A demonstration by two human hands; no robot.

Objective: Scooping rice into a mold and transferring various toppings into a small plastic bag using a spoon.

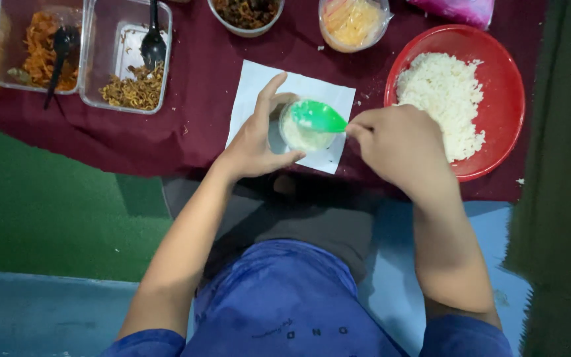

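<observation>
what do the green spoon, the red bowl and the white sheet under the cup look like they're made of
Green spoon: probably plastic, with a bright, even colour and a soft gloss. Red bowl: likely plastic or melamine, its smooth rim catching light. White sheet: looks like paper, thin, matte and flat, with sharp corners; whether it is waxed cannot be told.

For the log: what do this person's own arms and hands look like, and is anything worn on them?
Both arms are bare from the short blue sleeves near the bottom edge down to the fingers. The left hand and right hand show no gloves, and no rings, watch or bracelet can be seen. The blue garment matches the blue clothing over the lap.
</observation>
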